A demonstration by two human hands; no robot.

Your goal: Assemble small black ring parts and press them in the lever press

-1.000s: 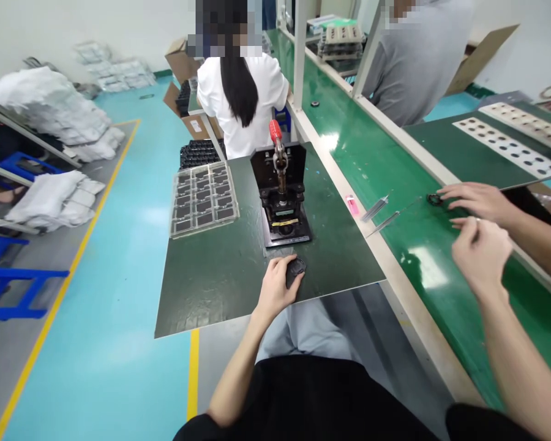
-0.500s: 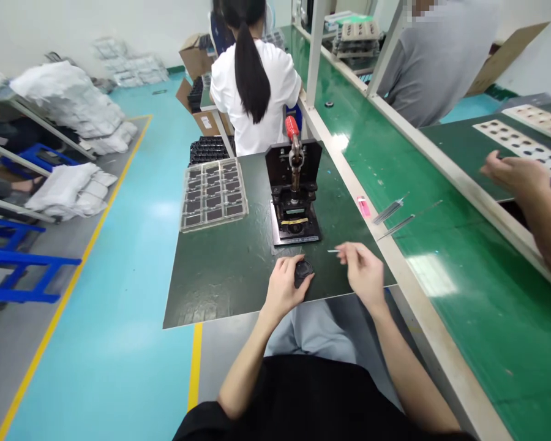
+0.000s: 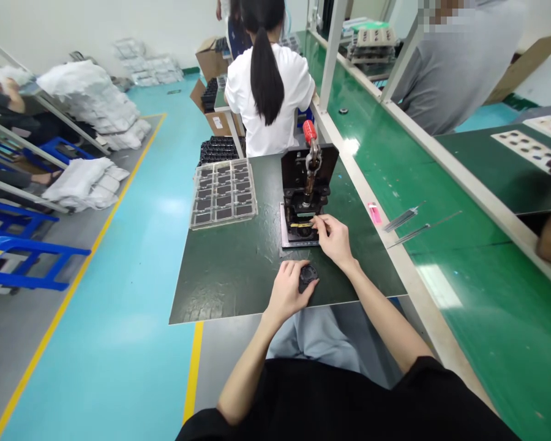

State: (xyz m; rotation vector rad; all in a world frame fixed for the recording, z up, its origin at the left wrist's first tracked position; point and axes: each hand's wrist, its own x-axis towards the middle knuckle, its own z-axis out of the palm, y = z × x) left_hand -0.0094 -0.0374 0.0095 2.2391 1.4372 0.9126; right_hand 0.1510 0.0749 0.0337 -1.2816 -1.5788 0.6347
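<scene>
**Worktop** (image 3: 220, 288): dark green, beneath the left hand (image 3: 287, 293) and right hand (image 3: 333, 240).
**Round piece** (image 3: 308, 274): matte black, under the left hand.
**Press** (image 3: 298, 177): black, with a yellow strip (image 3: 300, 225), just ahead of the right hand; handle grip (image 3: 308, 130) red.
**Tray** (image 3: 223, 194): clear, dark grey inserts in a grid, left of the hands.
**Tag** (image 3: 374, 213): pink, right of the hands.
**Conveyor belt** (image 3: 463, 257): glossy green, farther right.
**Floor** (image 3: 119, 318): turquoise, yellow stripe (image 3: 193, 373), below and left of the hands.
**Stools** (image 3: 22, 263): bright blue, far left.

This is a factory room. Long green work tables (image 3: 463, 294) run through it, with a hand press (image 3: 305, 196), a tray of small black parts (image 3: 223, 195), and a worker (image 3: 269, 104) sitting close by.
</scene>
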